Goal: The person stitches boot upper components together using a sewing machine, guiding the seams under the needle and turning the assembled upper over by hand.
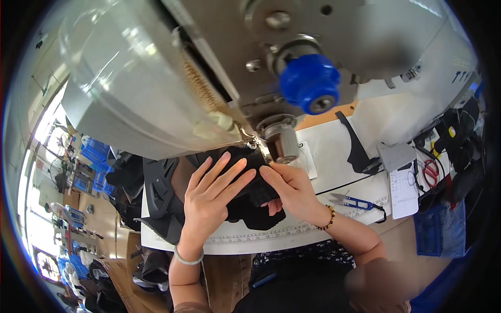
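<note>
Black fabric [255, 216] lies bunched under the head of a sewing machine [209, 31]. My left hand [209, 201] rests flat on it, fingers stretched and spread toward the needle area. On the other side, my right hand [295, 193] grips the fabric's edge, thumb on top and some fingertips showing underneath. Both hands are close to the metal presser parts [255, 142]; the needle itself is hard to make out. A blue knob [308, 83] on the machine sticks out above my right hand. Stiff black moulded pieces [159, 190] lie left of my left hand.
A measuring strip [261, 233] runs along the white table's near edge. Right of my right arm lie blue-handled thread snips [357, 202], a white card [403, 195] and red-handled scissors [430, 172]. A black cut strip [356, 148] sits farther back. A blue crate [441, 229] stands at right.
</note>
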`<state>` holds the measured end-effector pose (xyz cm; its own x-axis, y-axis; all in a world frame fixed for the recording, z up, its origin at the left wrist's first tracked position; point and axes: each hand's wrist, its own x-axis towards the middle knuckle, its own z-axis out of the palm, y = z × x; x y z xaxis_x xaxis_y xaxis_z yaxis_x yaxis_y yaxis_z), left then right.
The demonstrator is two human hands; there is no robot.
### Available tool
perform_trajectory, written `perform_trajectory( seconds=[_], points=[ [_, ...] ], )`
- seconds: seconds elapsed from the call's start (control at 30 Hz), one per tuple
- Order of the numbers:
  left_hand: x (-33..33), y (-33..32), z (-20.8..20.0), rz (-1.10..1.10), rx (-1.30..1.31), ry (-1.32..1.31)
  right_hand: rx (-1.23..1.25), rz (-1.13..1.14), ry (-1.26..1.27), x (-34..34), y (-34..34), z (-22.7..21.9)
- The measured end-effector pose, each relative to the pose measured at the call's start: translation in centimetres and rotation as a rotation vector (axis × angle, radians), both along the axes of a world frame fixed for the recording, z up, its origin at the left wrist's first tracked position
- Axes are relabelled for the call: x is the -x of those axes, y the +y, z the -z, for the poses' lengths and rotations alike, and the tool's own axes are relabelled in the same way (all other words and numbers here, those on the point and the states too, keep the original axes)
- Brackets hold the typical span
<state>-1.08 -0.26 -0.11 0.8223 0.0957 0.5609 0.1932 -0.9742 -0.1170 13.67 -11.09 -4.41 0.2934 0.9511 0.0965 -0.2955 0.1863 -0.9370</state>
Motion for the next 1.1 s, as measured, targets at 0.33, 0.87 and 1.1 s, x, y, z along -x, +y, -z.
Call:
perform_trajectory(
  seconds=[0.33, 0.87, 1.1],
  points=[
    [0.1, 0.8, 0.4, 0.052, -0.014, -0.061, -0.057, 0.058, -0.075, 0.3, 0.2, 0.6],
    [0.1, 2.6, 1.2, 0.174, -0.06, -0.176, 0.081, 0.181, -0.067, 0.9, 0.7, 0.4],
    [-0.6, 2.5, 0.5, 0.175, -0.036, -0.165, 0.017, 0.2, -0.066, 0.8, 0.9, 0.7]
  ],
)
